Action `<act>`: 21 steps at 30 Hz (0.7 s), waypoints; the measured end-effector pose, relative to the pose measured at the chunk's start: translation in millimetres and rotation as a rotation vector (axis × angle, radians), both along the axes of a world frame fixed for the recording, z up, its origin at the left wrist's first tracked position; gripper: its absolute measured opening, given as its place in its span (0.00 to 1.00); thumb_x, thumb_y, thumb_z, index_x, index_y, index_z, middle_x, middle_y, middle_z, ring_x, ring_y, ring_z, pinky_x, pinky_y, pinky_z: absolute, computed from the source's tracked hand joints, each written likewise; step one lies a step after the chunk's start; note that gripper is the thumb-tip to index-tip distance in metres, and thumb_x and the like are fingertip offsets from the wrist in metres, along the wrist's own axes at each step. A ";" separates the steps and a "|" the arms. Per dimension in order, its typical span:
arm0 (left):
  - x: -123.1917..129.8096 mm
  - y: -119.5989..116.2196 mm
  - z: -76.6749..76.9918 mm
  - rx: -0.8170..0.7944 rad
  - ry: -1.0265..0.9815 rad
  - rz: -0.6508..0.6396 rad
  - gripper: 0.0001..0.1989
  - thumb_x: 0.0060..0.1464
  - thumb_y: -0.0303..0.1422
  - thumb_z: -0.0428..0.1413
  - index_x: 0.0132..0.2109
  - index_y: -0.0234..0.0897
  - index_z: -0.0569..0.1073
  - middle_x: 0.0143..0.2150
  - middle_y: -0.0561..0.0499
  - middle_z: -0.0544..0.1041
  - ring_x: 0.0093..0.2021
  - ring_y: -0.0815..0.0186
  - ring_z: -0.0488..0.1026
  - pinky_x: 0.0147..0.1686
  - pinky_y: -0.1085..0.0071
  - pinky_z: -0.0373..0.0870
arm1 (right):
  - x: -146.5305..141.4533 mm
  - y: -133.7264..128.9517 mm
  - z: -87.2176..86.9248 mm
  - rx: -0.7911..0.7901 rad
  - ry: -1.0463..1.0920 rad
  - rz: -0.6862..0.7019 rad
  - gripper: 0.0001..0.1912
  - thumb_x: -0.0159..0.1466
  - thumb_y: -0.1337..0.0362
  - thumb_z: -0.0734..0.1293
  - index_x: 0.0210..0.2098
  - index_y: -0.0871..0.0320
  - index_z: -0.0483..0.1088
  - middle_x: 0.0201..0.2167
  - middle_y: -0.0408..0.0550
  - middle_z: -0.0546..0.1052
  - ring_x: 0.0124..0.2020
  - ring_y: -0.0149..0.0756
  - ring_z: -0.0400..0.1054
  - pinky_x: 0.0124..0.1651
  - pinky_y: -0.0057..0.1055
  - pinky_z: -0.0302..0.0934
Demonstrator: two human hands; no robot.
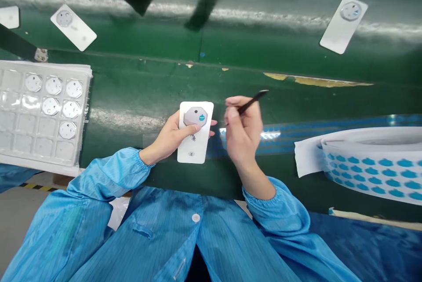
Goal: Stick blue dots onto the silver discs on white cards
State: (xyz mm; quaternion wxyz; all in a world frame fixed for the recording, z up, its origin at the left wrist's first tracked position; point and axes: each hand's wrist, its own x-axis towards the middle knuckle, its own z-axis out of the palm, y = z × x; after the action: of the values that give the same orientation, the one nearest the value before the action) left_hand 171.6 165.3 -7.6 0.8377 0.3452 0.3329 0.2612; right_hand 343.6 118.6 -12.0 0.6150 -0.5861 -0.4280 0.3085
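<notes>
Left hand (171,137) grips white card (195,134) above green belt (138,93), blue sticker (202,118) on its grey disc (195,116); right hand (242,132) pinches tweezers (252,101); best pressed flat, card steadied.

Single head-worn view, looking forward and down, close over the green bench (138,84), no second view

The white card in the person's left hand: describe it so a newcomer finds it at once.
On the green belt, look just above the blue coat's collar. The left hand holds a white card upright. Unlike the other cards lying farther back, its grey disc carries a blue sticker.
</notes>
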 end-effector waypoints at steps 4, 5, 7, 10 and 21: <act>-0.1 1.7 -1.6 0.109 0.015 0.027 0.33 0.57 0.40 0.70 0.67 0.44 0.71 0.59 0.45 0.81 0.56 0.55 0.81 0.52 0.66 0.80 | -7.9 -4.6 -0.7 -0.233 0.139 0.254 0.24 0.68 0.41 0.72 0.51 0.52 0.71 0.43 0.49 0.70 0.38 0.38 0.67 0.38 0.34 0.69; -0.3 1.8 -1.7 0.118 0.018 0.014 0.34 0.57 0.41 0.69 0.68 0.44 0.70 0.58 0.44 0.81 0.56 0.55 0.80 0.51 0.66 0.79 | -9.7 -4.8 0.3 -0.242 0.144 0.270 0.23 0.68 0.41 0.72 0.48 0.53 0.71 0.41 0.48 0.69 0.37 0.38 0.66 0.39 0.34 0.68; -0.9 0.9 -2.1 0.119 0.021 -0.019 0.34 0.59 0.43 0.68 0.68 0.44 0.69 0.57 0.43 0.82 0.56 0.54 0.80 0.50 0.65 0.79 | -12.3 -4.3 2.9 -0.244 0.126 0.262 0.22 0.67 0.41 0.72 0.42 0.54 0.71 0.37 0.47 0.67 0.37 0.38 0.64 0.41 0.35 0.67; -1.4 -2.7 -3.6 0.156 0.033 -0.044 0.33 0.60 0.45 0.67 0.68 0.44 0.69 0.58 0.43 0.81 0.57 0.53 0.80 0.51 0.64 0.79 | -14.9 -3.3 5.9 -0.240 0.121 0.231 0.23 0.66 0.41 0.72 0.36 0.54 0.69 0.33 0.45 0.64 0.35 0.38 0.61 0.41 0.35 0.64; -4.2 -4.1 -4.7 0.265 0.018 -0.067 0.39 0.62 0.44 0.66 0.74 0.44 0.62 0.61 0.42 0.80 0.61 0.52 0.78 0.54 0.65 0.78 | -18.6 -4.3 5.5 -0.156 0.157 0.193 0.21 0.66 0.45 0.74 0.34 0.55 0.70 0.32 0.43 0.65 0.33 0.34 0.60 0.37 0.32 0.59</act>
State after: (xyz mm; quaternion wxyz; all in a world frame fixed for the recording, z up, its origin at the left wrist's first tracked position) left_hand 167.4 161.2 -12.2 0.7900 0.4661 0.2914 0.2715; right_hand 325.1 114.3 -6.5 0.5665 -0.5624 -0.4076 0.4434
